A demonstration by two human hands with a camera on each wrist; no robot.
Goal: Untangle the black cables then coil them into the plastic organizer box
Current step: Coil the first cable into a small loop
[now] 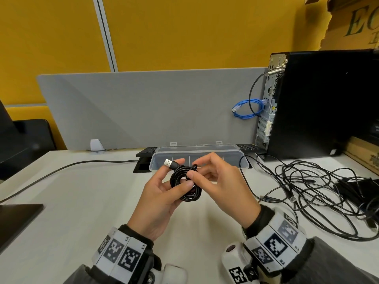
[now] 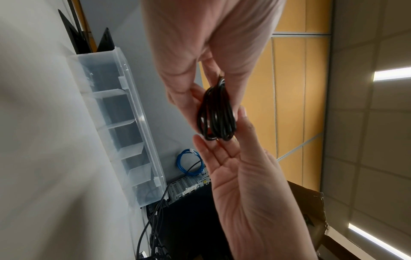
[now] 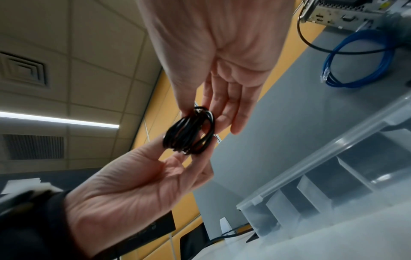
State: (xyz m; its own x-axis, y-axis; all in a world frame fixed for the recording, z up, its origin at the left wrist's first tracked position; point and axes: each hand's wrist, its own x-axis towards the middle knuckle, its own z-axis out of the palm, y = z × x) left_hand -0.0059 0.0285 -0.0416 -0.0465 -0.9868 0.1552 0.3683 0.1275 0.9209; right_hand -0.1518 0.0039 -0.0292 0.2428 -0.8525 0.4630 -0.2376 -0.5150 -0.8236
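A black USB cable wound into a small coil (image 1: 185, 182) is held above the white table, just in front of the clear plastic organizer box (image 1: 196, 154). My left hand (image 1: 176, 177) grips the coil from the left, thumb over the loops, and the silver USB plug (image 1: 169, 162) sticks up by its index finger. My right hand (image 1: 196, 170) pinches the coil's right side between thumb and fingers. In the wrist views the coil (image 2: 217, 114) (image 3: 189, 132) sits between both hands' fingertips. The box (image 2: 124, 123) (image 3: 333, 176) is open, with dividers. A tangle of black cables (image 1: 307, 191) lies at the right.
A black computer tower (image 1: 317, 103) stands at the back right with a blue network cable (image 1: 248, 109) hanging beside it. A keyboard (image 1: 146, 150) lies behind the box. A black cord (image 1: 61, 169) crosses the table's left. A dark flat slab (image 1: 18, 212) sits near left.
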